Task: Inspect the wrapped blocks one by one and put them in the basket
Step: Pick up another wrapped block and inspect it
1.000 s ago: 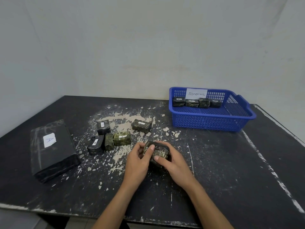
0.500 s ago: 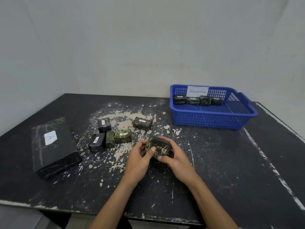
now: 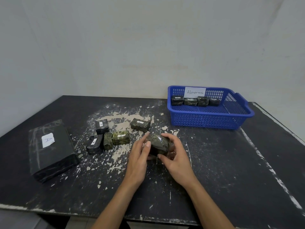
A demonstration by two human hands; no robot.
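Both hands hold one dark green wrapped block (image 3: 158,144) just above the table's middle. My left hand (image 3: 140,161) grips its left end with the thumb on top, and my right hand (image 3: 175,160) curls round its right end. Several more wrapped blocks lie to the left: a black one (image 3: 102,126), another black one (image 3: 94,144), a small green one (image 3: 108,140), a lighter green one (image 3: 120,137) and a dark green one (image 3: 140,124). The blue basket (image 3: 206,119), labelled "Abnormal", stands at the back right with several wrapped blocks (image 3: 194,101) along its far wall.
A large black wrapped slab (image 3: 51,151) with a white label lies at the left of the worn black table (image 3: 231,171). The table's right edge runs close to the basket, and its front edge is just below my forearms.
The block has been turned in my hands, and they have lifted it slightly; my left thumb now lies over its top. The other blocks and the basket have not moved.
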